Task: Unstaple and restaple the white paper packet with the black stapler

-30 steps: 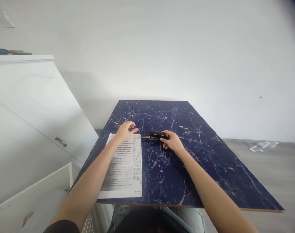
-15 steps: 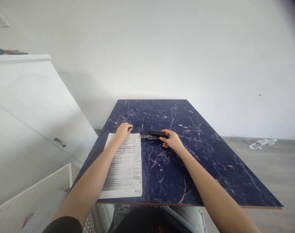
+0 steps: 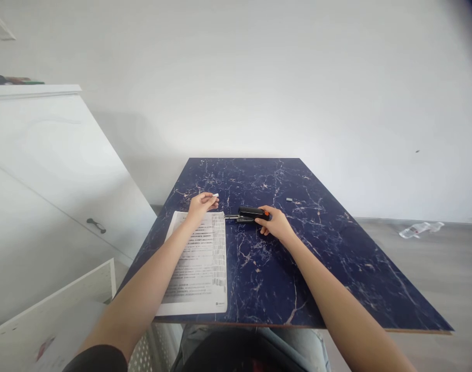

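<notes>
My right hand (image 3: pixel 273 222) is wrapped round the back of a black stapler (image 3: pixel 250 212) with an orange part near its rear. A slim metal rail (image 3: pixel 231 217) sticks out of the stapler's front toward the left. Between the thumb and fingers of my left hand (image 3: pixel 203 203) is a small pale strip of staples (image 3: pixel 215 195), held just above the table. Under my left wrist lies a stack of printed paper sheets (image 3: pixel 197 268), its top right corner close to the rail's tip.
Another small silvery strip (image 3: pixel 289 200) lies on the dark blue marbled table (image 3: pixel 259 289), beyond the stapler. A white cabinet (image 3: pixel 45 170) stands at the left, above a white bin (image 3: pixel 113 279). Crumpled clear plastic (image 3: pixel 420 230) is on the floor at the right.
My left hand has lifted off the tabletop and turned, so the small strip now shows between its fingers. The stapler and my right hand have stayed in place.
</notes>
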`<state>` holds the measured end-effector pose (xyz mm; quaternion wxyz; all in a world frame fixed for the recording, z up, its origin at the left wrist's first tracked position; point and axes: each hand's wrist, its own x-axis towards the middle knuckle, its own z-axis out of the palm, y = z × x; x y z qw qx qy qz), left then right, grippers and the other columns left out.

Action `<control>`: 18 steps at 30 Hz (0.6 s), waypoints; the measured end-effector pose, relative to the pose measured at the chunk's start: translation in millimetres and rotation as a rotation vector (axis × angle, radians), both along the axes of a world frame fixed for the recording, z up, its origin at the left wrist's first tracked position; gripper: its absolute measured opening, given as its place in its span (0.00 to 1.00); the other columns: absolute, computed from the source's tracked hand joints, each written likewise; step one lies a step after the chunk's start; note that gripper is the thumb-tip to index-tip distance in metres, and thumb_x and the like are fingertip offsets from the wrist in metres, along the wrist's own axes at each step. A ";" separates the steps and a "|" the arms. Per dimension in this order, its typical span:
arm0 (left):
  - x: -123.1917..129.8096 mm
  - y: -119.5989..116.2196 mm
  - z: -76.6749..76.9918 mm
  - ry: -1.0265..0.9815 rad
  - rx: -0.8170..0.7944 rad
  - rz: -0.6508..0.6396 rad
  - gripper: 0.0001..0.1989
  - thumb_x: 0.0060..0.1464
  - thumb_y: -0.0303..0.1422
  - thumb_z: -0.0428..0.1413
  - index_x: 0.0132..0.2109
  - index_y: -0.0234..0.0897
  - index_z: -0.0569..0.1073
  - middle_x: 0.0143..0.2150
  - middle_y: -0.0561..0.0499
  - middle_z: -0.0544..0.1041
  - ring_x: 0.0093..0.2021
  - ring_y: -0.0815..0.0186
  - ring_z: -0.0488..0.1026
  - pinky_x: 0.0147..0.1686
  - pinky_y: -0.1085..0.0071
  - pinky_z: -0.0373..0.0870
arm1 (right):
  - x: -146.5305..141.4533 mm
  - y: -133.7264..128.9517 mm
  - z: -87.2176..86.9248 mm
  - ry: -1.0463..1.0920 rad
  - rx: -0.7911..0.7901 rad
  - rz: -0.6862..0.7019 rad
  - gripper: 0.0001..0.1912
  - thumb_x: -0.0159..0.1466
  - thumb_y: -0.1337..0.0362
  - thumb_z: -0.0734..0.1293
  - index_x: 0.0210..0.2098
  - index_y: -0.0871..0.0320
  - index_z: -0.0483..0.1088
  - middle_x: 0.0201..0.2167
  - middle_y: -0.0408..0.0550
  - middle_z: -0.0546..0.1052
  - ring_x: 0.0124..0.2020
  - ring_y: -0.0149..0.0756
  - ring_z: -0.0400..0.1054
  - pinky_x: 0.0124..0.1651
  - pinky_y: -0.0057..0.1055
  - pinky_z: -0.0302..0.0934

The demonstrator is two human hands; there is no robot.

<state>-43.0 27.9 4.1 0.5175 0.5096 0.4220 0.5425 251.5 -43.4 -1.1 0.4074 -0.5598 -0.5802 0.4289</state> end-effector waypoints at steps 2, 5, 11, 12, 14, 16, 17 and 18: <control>3.0 -3.4 5.3 -0.074 -0.041 -0.040 0.20 0.47 0.43 0.69 0.40 0.32 0.78 0.38 0.44 0.81 0.34 0.66 0.78 0.41 0.64 0.77 | 0.6 0.4 -0.9 0.000 -0.002 0.004 0.19 0.58 0.65 0.72 0.49 0.57 0.72 0.23 0.41 0.76 0.19 0.36 0.75 0.20 0.26 0.71; 6.0 -8.6 12.1 -0.135 -0.083 -0.101 0.18 0.47 0.41 0.70 0.39 0.32 0.78 0.39 0.45 0.81 0.37 0.66 0.77 0.41 0.67 0.77 | 0.8 0.8 -2.0 0.002 -0.008 0.005 0.19 0.58 0.66 0.71 0.49 0.57 0.72 0.23 0.41 0.76 0.19 0.37 0.76 0.20 0.26 0.71; 11.3 -19.2 17.8 -0.138 -0.069 -0.189 0.18 0.46 0.36 0.71 0.43 0.35 0.76 0.38 0.47 0.82 0.37 0.65 0.79 0.47 0.61 0.77 | 0.9 0.4 -1.0 -0.008 0.000 0.001 0.18 0.59 0.66 0.71 0.49 0.57 0.72 0.22 0.40 0.76 0.19 0.37 0.75 0.20 0.28 0.72; 12.5 -20.8 18.1 -0.127 -0.063 -0.205 0.20 0.47 0.36 0.71 0.46 0.36 0.76 0.38 0.47 0.82 0.38 0.64 0.80 0.48 0.60 0.77 | 0.9 0.2 -0.5 -0.009 0.000 0.002 0.18 0.59 0.66 0.71 0.49 0.57 0.72 0.22 0.40 0.76 0.19 0.37 0.75 0.20 0.28 0.72; 15.3 -23.1 18.1 -0.097 -0.055 -0.224 0.20 0.48 0.37 0.70 0.48 0.36 0.78 0.39 0.46 0.82 0.41 0.62 0.80 0.52 0.57 0.76 | 1.0 -0.3 0.8 -0.015 -0.002 0.005 0.17 0.59 0.66 0.71 0.49 0.57 0.72 0.21 0.40 0.76 0.19 0.37 0.75 0.21 0.28 0.72; 18.0 -24.4 17.5 -0.067 -0.061 -0.212 0.19 0.46 0.38 0.71 0.45 0.34 0.81 0.39 0.45 0.83 0.41 0.61 0.80 0.54 0.56 0.75 | 0.9 -0.9 2.0 -0.022 0.000 0.012 0.17 0.59 0.66 0.71 0.48 0.57 0.72 0.21 0.41 0.76 0.19 0.37 0.75 0.21 0.28 0.72; 19.4 -24.9 17.1 -0.053 -0.066 -0.206 0.19 0.45 0.38 0.71 0.43 0.33 0.82 0.39 0.44 0.83 0.41 0.61 0.80 0.54 0.56 0.75 | 0.8 -1.2 2.5 -0.025 0.003 0.014 0.17 0.59 0.66 0.71 0.48 0.57 0.72 0.21 0.41 0.76 0.19 0.37 0.75 0.21 0.28 0.72; 20.6 -25.5 16.7 -0.037 -0.069 -0.207 0.20 0.44 0.38 0.72 0.43 0.33 0.82 0.38 0.44 0.83 0.40 0.61 0.81 0.54 0.55 0.75 | 0.7 -1.5 3.0 -0.027 0.005 0.015 0.17 0.59 0.66 0.71 0.48 0.57 0.72 0.21 0.41 0.76 0.19 0.37 0.75 0.21 0.28 0.72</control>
